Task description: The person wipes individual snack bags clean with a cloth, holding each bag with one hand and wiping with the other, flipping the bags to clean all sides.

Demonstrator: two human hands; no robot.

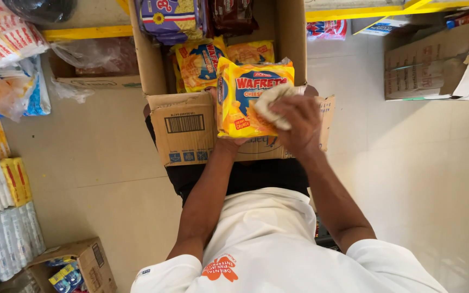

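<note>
- Head view: the right hand (pixel 298 122) is clenched on a pale cloth (pixel 271 104), pressing it against the front of a yellow snack pack (pixel 248 89).
- The left hand (pixel 228 142) grasps that same pack from below and behind; only its heel and wrist show under the pack's bottom edge (the fingers are hidden behind it).
- The yellow snack pack stands upright just above the near flap of the open cardboard box (pixel 185 130), touching it or nearly so; which, I cannot tell.
- Inside the box, behind the held pack, lie more yellow packs (pixel 199 64) and, farther back, a purple pack (pixel 172 19) and a dark brown one (pixel 233 13).
- Left of the box, well apart, stacked packets in white, yellow and red (pixel 4 187) sit on the tiled floor (pixel 109 157).
- Nearer the person than those, a small open carton (pixel 90 263) holds blue-and-yellow packs.
- Right of the box, flattened cartons (pixel 424 65) lie on the tiles.
</note>
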